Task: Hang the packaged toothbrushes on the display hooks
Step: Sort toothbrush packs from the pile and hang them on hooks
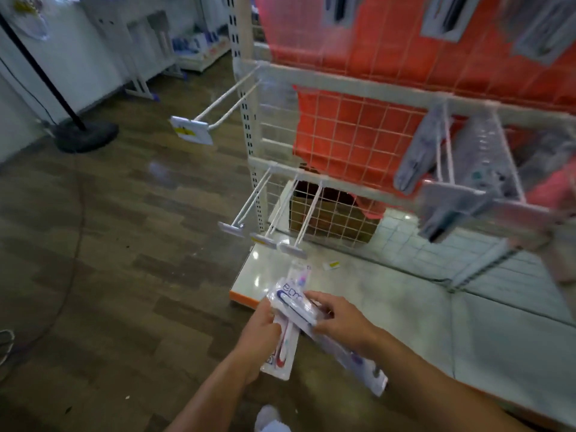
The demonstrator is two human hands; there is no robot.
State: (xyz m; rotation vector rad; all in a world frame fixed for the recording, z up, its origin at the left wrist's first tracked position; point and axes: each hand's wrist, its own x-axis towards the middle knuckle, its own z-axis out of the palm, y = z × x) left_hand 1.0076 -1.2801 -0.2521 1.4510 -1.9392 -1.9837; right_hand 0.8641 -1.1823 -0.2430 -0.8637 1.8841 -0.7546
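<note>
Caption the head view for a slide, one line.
Left hand and right hand hold packaged toothbrushes near empty display hooks on a wire rack.

- Wood-pattern floor [109, 260]: fills the left half of the view, from 7 to 10 o'clock.
- Black pole [37, 67] on a round black base [85, 135]: at 10 o'clock, leaning in the frame.
- White shelving units [149, 35]: at 11 o'clock, blurred.
- Slotted white upright post [249, 120]: near centre, toward 12 o'clock.
- Orange sheet [352, 135]: behind the white wire grid, 1 to 2 o'clock.
- Cardboard box [324, 213]: behind the grid, below the sheet.
- Glossy white base shelf [420, 322]: at 4 o'clock, with an orange front edge.
- Small white tag [331, 265]: lying on the base shelf.
- White shoe [269, 416]: at 6 o'clock.
</note>
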